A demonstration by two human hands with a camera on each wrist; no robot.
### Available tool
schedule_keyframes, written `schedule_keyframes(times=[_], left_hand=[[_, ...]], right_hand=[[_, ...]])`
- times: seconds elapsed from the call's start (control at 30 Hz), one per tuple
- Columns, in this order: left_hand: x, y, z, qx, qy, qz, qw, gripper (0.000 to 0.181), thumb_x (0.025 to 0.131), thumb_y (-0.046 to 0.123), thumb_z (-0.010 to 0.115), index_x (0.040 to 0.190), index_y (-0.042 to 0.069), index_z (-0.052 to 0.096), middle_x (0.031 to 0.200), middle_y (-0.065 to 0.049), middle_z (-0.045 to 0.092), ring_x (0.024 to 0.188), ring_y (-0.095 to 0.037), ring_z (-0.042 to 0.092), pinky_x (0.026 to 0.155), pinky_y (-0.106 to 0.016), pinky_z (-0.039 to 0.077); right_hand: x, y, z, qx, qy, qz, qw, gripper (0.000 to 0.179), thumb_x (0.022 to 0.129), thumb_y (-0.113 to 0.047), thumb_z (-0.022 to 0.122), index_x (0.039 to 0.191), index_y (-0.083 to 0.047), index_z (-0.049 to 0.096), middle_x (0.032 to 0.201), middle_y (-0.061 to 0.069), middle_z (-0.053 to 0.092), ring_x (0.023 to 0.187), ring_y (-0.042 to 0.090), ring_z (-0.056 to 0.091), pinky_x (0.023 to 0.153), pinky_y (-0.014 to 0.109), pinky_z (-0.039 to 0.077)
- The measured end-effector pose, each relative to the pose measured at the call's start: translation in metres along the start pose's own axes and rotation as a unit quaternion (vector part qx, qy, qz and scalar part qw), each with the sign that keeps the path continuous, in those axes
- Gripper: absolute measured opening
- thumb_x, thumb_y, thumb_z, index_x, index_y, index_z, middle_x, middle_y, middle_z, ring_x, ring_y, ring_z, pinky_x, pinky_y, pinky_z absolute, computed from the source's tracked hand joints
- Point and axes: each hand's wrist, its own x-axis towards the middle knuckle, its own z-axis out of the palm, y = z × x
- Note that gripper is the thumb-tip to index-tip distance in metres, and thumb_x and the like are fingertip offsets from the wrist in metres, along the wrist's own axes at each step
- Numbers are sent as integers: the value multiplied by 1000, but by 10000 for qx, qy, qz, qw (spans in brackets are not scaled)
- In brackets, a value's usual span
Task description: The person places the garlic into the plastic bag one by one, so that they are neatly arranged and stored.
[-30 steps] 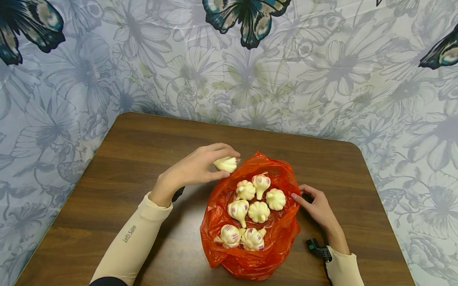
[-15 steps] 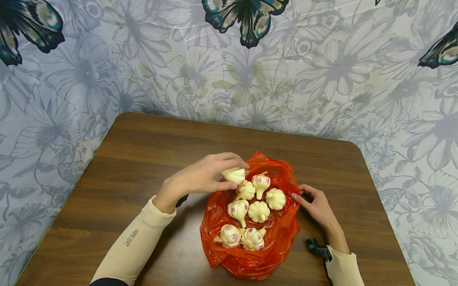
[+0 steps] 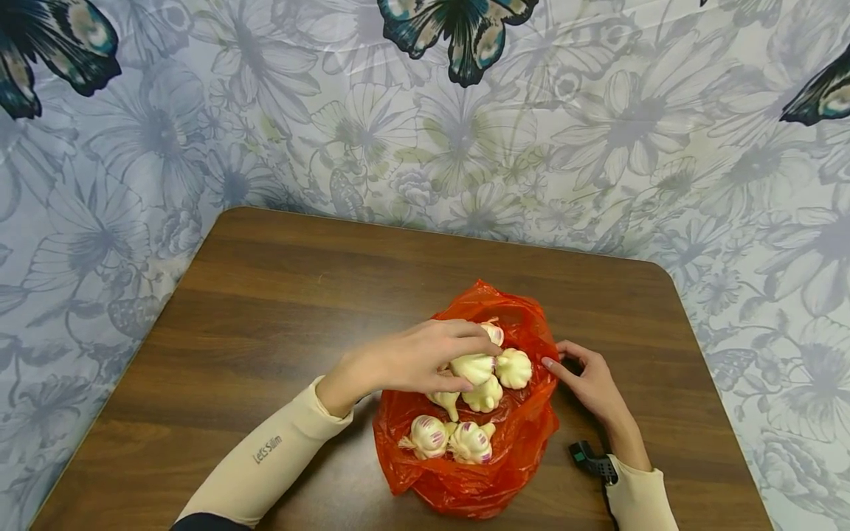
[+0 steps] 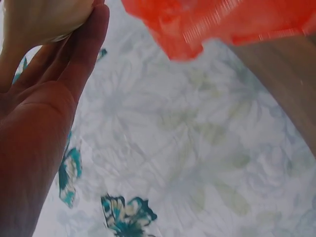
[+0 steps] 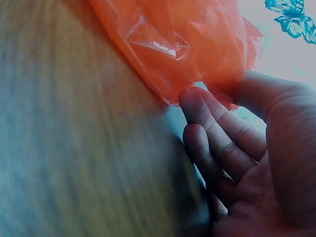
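Observation:
My left hand (image 3: 418,359) grips a pale garlic bulb (image 3: 473,369) between thumb and fingers, above the middle of a red plastic bag (image 3: 514,461). In the left wrist view part of this bulb (image 4: 42,22) shows against the fingers. Several other bulbs lie in the spread bag, among them one with purple streaks (image 3: 471,442) near its front. Some bulbs are partly or wholly hidden under the left hand. At the bag's right rim, my right hand (image 3: 598,387) pinches the plastic; the right wrist view shows the bag's edge (image 5: 197,44) at its fingertips.
Everything stands on a brown wooden table (image 3: 265,295) with rounded far corners. Behind it hangs a pale flowered cloth (image 3: 465,162) with dark butterflies. A black wrist device (image 3: 591,463) sits on the right wrist, close to the tabletop.
The left hand has carried its garlic bulb from beyond the bag's far left rim rightward and nearer, over the bulbs in the middle. The right hand has stayed at the rim.

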Motion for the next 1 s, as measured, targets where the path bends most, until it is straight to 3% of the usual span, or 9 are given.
schedule_keyframes(times=[0.37, 0.6, 0.77, 1.0], left_hand=[[15, 12, 15, 170, -502, 14, 9986, 52, 100, 31, 75, 147, 15, 60, 148, 0, 60, 141, -18, 53, 120, -30, 41], [34, 24, 29, 297, -718, 407, 9961, 53, 101, 35, 74, 148, 15, 59, 146, 0, 61, 139, -14, 54, 119, -22, 38], [46, 31, 35, 392, -895, 516, 9939, 53, 102, 36, 72, 149, 17, 58, 147, 0, 60, 138, -12, 54, 119, -19, 37], [55, 34, 36, 310, -814, 663, 9940, 52, 101, 36, 73, 147, 17, 60, 145, 0, 61, 133, -13, 56, 117, -19, 38]], right_hand=[[6, -2, -2, 46, -70, 56, 9999, 13, 102, -25, 73, 111, -15, 73, 95, 2, 71, 93, 12, 58, 87, 21, 43], [10, -3, -6, 30, -42, -1, 10000, 12, 101, -22, 73, 110, -14, 74, 95, 2, 71, 91, 11, 58, 84, 19, 45], [12, -4, -8, 43, -25, -62, 10000, 10, 101, -21, 73, 109, -15, 74, 93, 1, 71, 90, 10, 59, 83, 19, 45], [14, -3, -8, 56, -71, -63, 9999, 8, 101, -19, 73, 108, -14, 74, 94, 3, 72, 89, 11, 60, 84, 20, 46]])
